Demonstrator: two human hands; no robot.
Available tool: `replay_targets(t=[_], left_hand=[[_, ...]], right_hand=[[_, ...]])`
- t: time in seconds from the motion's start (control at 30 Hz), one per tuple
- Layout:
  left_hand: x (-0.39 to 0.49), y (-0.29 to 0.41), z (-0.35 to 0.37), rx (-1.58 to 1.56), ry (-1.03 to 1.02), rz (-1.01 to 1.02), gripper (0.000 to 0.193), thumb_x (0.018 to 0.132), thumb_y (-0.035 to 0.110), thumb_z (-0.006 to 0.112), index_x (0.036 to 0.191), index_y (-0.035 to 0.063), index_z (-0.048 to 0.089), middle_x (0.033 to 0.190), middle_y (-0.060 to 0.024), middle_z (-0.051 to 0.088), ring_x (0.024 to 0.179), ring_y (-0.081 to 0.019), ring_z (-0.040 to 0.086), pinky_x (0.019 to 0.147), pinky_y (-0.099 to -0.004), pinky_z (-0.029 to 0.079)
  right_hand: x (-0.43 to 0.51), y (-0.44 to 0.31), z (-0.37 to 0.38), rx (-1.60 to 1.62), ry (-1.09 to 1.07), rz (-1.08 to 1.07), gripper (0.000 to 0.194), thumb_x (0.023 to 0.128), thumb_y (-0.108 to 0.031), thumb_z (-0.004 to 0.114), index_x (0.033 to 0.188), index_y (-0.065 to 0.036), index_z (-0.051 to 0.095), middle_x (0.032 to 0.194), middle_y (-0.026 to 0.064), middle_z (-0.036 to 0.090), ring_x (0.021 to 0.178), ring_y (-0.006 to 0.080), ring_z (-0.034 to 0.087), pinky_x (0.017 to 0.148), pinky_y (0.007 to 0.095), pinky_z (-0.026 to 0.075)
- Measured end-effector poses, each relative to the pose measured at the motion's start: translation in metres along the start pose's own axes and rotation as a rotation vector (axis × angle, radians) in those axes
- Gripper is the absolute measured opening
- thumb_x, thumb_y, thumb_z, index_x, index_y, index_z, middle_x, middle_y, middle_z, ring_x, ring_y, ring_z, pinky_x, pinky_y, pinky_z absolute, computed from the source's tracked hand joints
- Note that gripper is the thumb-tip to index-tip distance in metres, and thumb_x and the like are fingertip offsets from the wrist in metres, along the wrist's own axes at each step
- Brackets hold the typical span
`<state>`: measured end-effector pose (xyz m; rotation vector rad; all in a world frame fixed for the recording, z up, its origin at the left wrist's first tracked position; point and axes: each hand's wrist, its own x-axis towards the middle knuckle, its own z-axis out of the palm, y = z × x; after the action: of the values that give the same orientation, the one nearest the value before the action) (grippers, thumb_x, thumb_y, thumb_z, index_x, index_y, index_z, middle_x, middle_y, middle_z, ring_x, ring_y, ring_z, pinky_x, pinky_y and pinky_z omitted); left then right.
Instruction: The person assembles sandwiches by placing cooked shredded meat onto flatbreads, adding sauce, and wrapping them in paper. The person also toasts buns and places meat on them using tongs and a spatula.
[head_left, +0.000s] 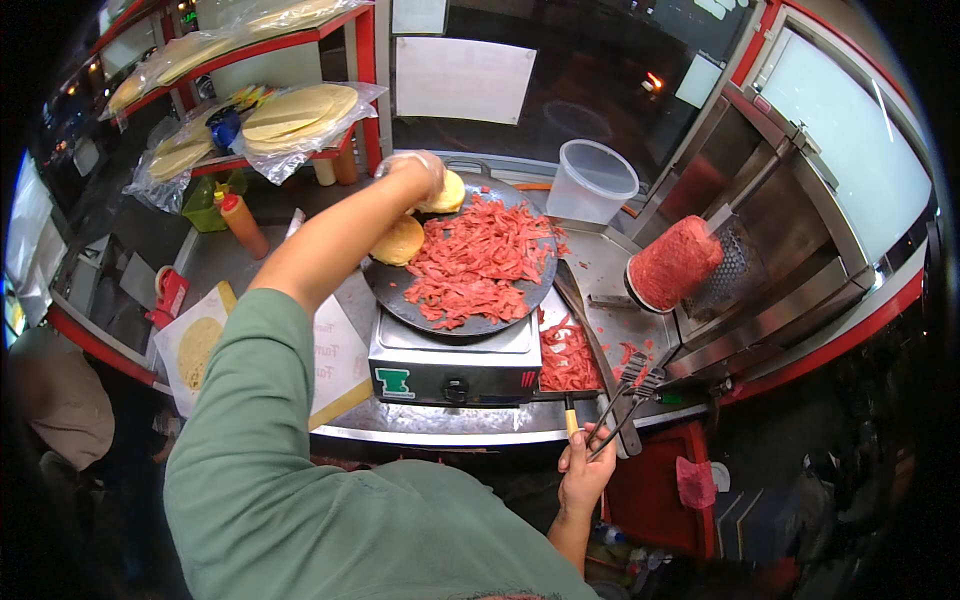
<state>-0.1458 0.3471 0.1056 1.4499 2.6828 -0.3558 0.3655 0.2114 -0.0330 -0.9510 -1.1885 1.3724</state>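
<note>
My left hand (421, 178), in a clear plastic glove, is at a bun (450, 192) at the far left edge of a round dark griddle pan (390, 289); its fingers are mostly hidden, so the grip cannot be told. Another round bun (399, 241) lies nearer on the pan, partly behind my forearm. Shaved reddish meat (484, 255) covers much of the pan, which rests on a steel countertop burner (454, 375). My bare right hand (587, 461) holds metal tongs (628, 386) by their handles, the slotted ends pointing away, beside the handle of a long knife or blade (589, 322).
A tray of sliced meat (570, 356) is right of the burner. Beyond stand a clear plastic bucket (592, 180) and a vertical spit of meat (675, 262). At left are a sauce bottle (244, 225), flatbread on paper (201, 351) and shelved flatbreads (300, 112). A person (64, 397) is far left.
</note>
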Motion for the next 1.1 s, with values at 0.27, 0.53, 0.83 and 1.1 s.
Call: replay_targets(t=[0.27, 0.53, 0.83, 1.1], left_hand=[[-0.012, -0.028, 0.020, -0.129, 0.316, 0.181, 0.038, 0.101, 0.036, 0.058, 0.101, 0.0025, 0.077, 0.103, -0.0225, 0.076, 0.095, -0.0411, 0.074, 0.087, -0.0499, 0.059], [-0.090, -0.072, 0.011, -0.313, 0.435, 0.346, 0.029, 0.100, 0.032, 0.065, 0.106, 0.0050, 0.073, 0.100, -0.0191, 0.075, 0.096, -0.0388, 0.072, 0.083, -0.0493, 0.056], [-0.369, -0.044, 0.081, -1.092, 0.198, 0.349, 0.034, 0.095, 0.030, 0.078, 0.113, 0.0015, 0.074, 0.093, -0.0116, 0.077, 0.082, -0.0211, 0.077, 0.081, -0.0367, 0.061], [-0.426, 0.018, 0.154, -1.144, -0.365, 0.224, 0.047, 0.104, 0.037, 0.066, 0.137, 0.0033, 0.065, 0.122, -0.0160, 0.075, 0.112, -0.0266, 0.073, 0.098, -0.0375, 0.055]], right_hand=[[0.069, -0.049, 0.000, -0.219, -0.201, 0.000, 0.039, 0.115, -0.035, 0.045, 0.135, -0.005, 0.061, 0.080, -0.0037, 0.055, 0.055, 0.0020, 0.047, 0.047, 0.0188, 0.036], [0.301, -0.079, 0.224, -0.886, -0.612, -0.262, 0.048, 0.104, -0.040, 0.061, 0.087, 0.004, 0.070, 0.067, 0.0156, 0.063, 0.067, 0.0238, 0.065, 0.066, 0.0438, 0.052], [0.375, -0.136, 0.159, -1.122, -0.975, -0.178, 0.034, 0.102, -0.034, 0.070, 0.119, -0.006, 0.079, 0.076, 0.0009, 0.067, 0.064, 0.0089, 0.060, 0.056, 0.0273, 0.048], [0.363, -0.093, 0.251, -1.278, -1.321, -0.164, 0.038, 0.094, -0.045, 0.076, 0.105, -0.009, 0.084, 0.076, 0.0100, 0.076, 0.062, 0.0185, 0.067, 0.058, 0.0359, 0.052]])
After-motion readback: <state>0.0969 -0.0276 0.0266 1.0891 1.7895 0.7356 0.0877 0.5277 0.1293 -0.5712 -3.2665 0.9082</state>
